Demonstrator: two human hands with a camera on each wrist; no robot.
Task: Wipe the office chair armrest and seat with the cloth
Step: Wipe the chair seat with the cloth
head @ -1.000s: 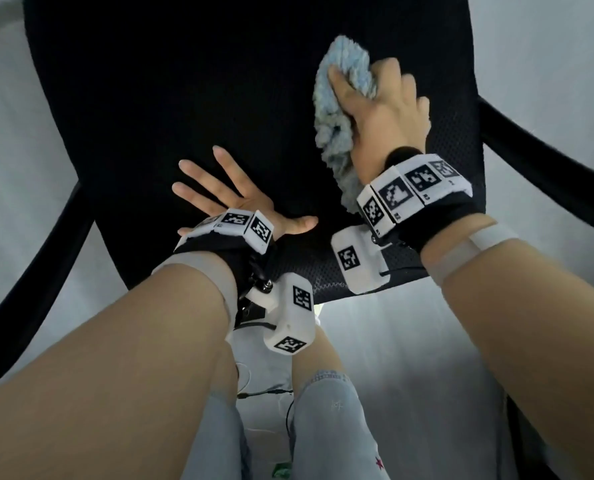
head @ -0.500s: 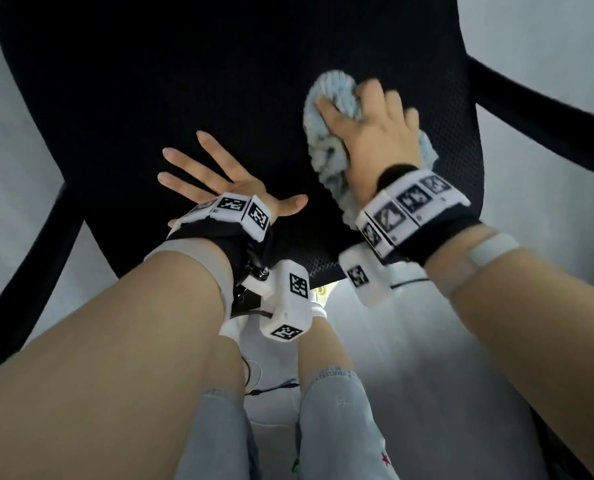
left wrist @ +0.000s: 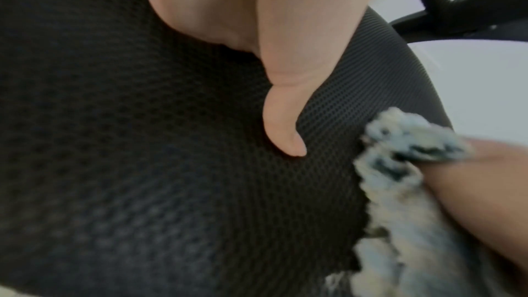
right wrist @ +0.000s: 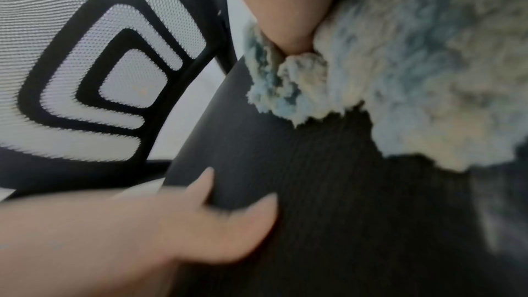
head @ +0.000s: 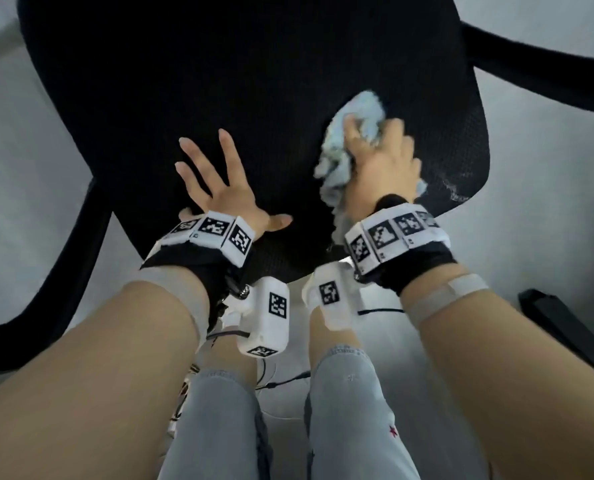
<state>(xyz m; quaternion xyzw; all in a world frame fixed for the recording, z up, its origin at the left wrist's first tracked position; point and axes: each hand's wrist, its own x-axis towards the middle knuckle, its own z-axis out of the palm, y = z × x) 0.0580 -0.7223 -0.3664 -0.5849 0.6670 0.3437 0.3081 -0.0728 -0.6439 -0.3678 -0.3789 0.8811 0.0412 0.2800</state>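
Since a second ago we have drawn the cloth [head: 347,157] from the far right part of the seat [head: 254,81] toward its near right edge. Our right hand [head: 382,171] keeps its fingers [head: 352,133] curled round the bunched cloth, pressing it onto the mesh. Our left hand [head: 219,188] stays flat on the seat, fingers spread wide, just left of the cloth.

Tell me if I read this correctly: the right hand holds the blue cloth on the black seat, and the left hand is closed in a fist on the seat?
Not quite. The left hand lies flat with fingers spread, no fist, as the head view shows. The right hand does hold the cloth on the seat.
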